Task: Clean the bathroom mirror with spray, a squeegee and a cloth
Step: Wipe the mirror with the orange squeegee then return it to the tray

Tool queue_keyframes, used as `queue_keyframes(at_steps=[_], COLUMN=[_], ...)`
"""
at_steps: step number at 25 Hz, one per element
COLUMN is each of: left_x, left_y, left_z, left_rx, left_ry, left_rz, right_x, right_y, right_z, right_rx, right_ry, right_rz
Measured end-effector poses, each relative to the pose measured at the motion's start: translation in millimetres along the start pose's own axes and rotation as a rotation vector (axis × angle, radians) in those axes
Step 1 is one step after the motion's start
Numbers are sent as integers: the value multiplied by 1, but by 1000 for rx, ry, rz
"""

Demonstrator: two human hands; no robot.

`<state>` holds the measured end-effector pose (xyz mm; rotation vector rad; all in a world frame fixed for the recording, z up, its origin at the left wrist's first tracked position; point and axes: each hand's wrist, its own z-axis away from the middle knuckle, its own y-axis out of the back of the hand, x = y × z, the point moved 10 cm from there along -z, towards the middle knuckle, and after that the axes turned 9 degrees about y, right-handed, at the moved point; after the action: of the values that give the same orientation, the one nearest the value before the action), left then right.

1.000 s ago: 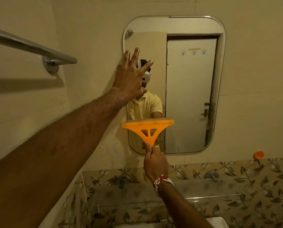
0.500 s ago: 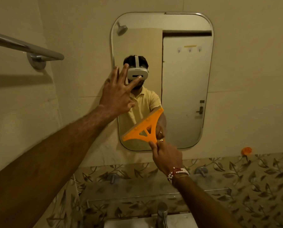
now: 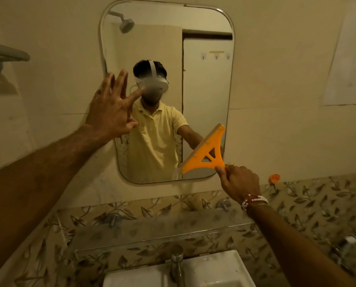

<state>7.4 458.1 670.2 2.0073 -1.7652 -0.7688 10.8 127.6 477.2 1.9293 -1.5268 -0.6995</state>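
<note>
A rounded wall mirror (image 3: 206, 83) hangs above the sink and reflects a person in a yellow shirt. My left hand (image 3: 110, 108) rests flat with fingers spread on the mirror's left edge. My right hand (image 3: 238, 181) grips the handle of an orange squeegee (image 3: 206, 154). Its blade lies tilted against the mirror's lower right corner, high end to the right. No spray bottle or cloth is in view.
A glass shelf (image 3: 152, 230) on metal pegs runs below the mirror, over a white sink (image 3: 214, 272) with a chrome tap (image 3: 177, 264). A towel rail (image 3: 5, 56) juts from the left wall. An orange hook (image 3: 274, 178) and a paper sheet (image 3: 346, 59) sit on the right wall.
The squeegee has swept from the mirror's lower left to its lower right corner and tilted steeply. My left hand slid lower along the left edge. The camera dropped toward the sink.
</note>
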Motion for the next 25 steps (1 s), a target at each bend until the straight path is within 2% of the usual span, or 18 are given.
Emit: queue_keyframes(at_steps=[5,10,14,20,25], left_x=[1,-1,-3,-6,-7], left_y=[5,7,4,-3,-7], left_z=[3,3,2,0,0], left_rx=[-4,28,50,60,29], left_ry=[0,-9,-20,-24,-22], left_rz=[31,39,46,15,39], right_x=[11,3,-17,-83,-163], right_y=[-23,-75,-96,-130,-131], right_z=[18,71,86,93,86], right_rx=[30,145,261,251,217], right_ry=[-155,-488,-666,-948,-952], right_rz=[-194,-558,-768,-1055,-1112])
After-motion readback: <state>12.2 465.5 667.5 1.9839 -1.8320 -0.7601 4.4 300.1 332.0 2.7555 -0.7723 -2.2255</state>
